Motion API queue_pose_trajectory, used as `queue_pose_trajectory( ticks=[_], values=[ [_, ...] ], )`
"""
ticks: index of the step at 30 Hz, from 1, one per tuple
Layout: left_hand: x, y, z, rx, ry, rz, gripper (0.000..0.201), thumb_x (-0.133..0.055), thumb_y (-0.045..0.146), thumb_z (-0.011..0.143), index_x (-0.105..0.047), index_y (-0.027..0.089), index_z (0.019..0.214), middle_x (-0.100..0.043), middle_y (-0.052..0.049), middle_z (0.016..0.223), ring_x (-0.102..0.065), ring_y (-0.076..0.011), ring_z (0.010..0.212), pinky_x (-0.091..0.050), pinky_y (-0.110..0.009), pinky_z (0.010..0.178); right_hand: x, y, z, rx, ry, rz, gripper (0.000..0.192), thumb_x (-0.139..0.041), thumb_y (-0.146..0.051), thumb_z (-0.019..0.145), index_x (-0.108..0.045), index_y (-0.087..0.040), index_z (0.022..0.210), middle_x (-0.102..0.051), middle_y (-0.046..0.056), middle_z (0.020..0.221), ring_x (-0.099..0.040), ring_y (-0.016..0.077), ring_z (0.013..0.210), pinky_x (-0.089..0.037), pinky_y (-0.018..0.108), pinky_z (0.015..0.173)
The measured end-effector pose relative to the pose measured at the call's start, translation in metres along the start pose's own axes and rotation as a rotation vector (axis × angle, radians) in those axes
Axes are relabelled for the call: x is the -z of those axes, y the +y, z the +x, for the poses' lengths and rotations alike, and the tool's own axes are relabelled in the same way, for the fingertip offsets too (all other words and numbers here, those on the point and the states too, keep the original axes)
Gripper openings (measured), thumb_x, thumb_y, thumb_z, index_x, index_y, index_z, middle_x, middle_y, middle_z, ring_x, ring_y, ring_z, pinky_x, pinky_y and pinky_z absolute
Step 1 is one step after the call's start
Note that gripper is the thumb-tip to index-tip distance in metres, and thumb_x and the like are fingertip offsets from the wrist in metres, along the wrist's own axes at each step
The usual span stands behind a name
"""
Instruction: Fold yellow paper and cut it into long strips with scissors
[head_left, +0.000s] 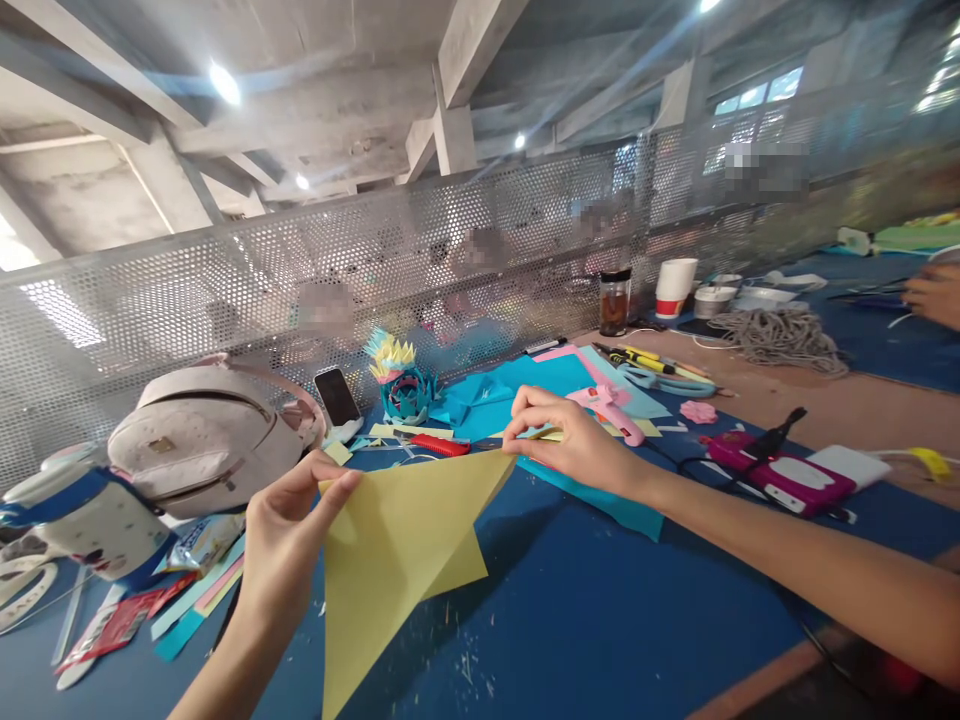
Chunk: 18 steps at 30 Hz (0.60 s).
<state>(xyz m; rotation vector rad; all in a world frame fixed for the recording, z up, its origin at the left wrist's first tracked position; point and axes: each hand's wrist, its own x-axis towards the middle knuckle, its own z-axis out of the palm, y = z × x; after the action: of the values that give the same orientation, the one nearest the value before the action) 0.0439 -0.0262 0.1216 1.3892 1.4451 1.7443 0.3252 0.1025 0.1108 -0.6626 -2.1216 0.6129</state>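
Observation:
A yellow sheet of paper point(394, 555), folded into a triangle, hangs in the air above the blue table point(585, 610). My left hand point(289, 530) pinches its left corner between thumb and fingers. My right hand point(574, 440) pinches the right corner, near a pink glue gun point(607, 405). The sheet's long point hangs down toward me.
Behind the sheet lie teal and pink paper sheets point(525, 385), a red comb-like tool point(440, 445), a paper lotus point(403, 385), a phone point(337, 397) and a pale bag point(202, 435). A pink case point(780, 475) and cords lie at right. Another person's hand point(934, 295) is at far right. A perforated metal fence point(450, 240) bounds the back.

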Motion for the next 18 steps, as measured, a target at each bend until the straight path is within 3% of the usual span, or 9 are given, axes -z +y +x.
queue_pose_trajectory(
  ticks=[4, 7, 10, 12, 15, 18],
  values=[
    [0.012, -0.013, 0.004, 0.068, 0.097, -0.034, 0.031, -0.082, 0.042, 0.071, -0.065, 0.017, 0.067, -0.052, 0.003, 0.07, -0.047, -0.0105, 0.061, -0.035, -0.018, 0.051, 0.009, 0.032, 0.0, -0.09, 0.047, -0.007, 0.031, -0.067, -0.049, 0.084, -0.07, -0.02, 0.073, -0.054, 0.004, 0.085, -0.053, 0.0186, 0.077, -0.042, 0.034, 0.07],
    [0.013, -0.018, 0.006, 0.009, 0.136, -0.016, 0.03, -0.082, 0.041, 0.071, -0.065, 0.017, 0.066, -0.052, 0.003, 0.069, -0.046, -0.0113, 0.062, -0.035, -0.018, 0.052, 0.008, 0.04, 0.002, -0.138, 0.112, 0.048, 0.034, -0.067, -0.052, 0.082, -0.068, -0.019, 0.074, -0.057, 0.005, 0.087, -0.053, 0.0188, 0.076, -0.042, 0.034, 0.07],
    [0.006, -0.018, 0.005, -0.046, 0.067, 0.026, 0.027, -0.079, 0.04, 0.075, -0.066, 0.017, 0.067, -0.052, 0.002, 0.069, -0.047, -0.0122, 0.066, -0.035, -0.019, 0.056, -0.003, 0.026, 0.007, -0.094, 0.052, 0.222, 0.03, -0.059, -0.049, 0.09, -0.068, -0.021, 0.092, -0.064, 0.006, 0.101, -0.06, 0.0212, 0.093, -0.047, 0.034, 0.079],
    [0.0, -0.017, 0.003, -0.083, 0.057, 0.035, 0.025, -0.078, 0.039, 0.077, -0.067, 0.018, 0.068, -0.051, 0.003, 0.07, -0.046, -0.0119, 0.067, -0.034, -0.02, 0.058, -0.011, 0.012, 0.009, -0.078, -0.022, 0.285, 0.028, -0.06, -0.046, 0.09, -0.068, -0.022, 0.1, -0.068, 0.006, 0.101, -0.062, 0.0207, 0.093, -0.048, 0.032, 0.079],
    [0.0, -0.015, 0.002, -0.116, 0.033, 0.084, 0.022, -0.074, 0.038, 0.082, -0.066, 0.02, 0.073, -0.053, 0.004, 0.071, -0.048, -0.0125, 0.069, -0.035, -0.021, 0.061, -0.017, -0.002, 0.011, -0.098, -0.005, 0.243, 0.022, -0.067, -0.042, 0.086, -0.07, -0.02, 0.085, -0.07, 0.004, 0.087, -0.063, 0.0189, 0.083, -0.048, 0.03, 0.075],
    [0.006, -0.01, 0.006, -0.242, -0.039, 0.308, 0.015, -0.067, 0.035, 0.088, -0.068, 0.022, 0.08, -0.062, 0.002, 0.079, -0.055, -0.0165, 0.076, -0.039, -0.026, 0.069, -0.016, -0.004, 0.011, -0.117, 0.073, 0.225, 0.025, -0.068, -0.043, 0.084, -0.07, -0.019, 0.075, -0.069, 0.003, 0.077, -0.061, 0.0176, 0.074, -0.047, 0.029, 0.068]
  ],
)
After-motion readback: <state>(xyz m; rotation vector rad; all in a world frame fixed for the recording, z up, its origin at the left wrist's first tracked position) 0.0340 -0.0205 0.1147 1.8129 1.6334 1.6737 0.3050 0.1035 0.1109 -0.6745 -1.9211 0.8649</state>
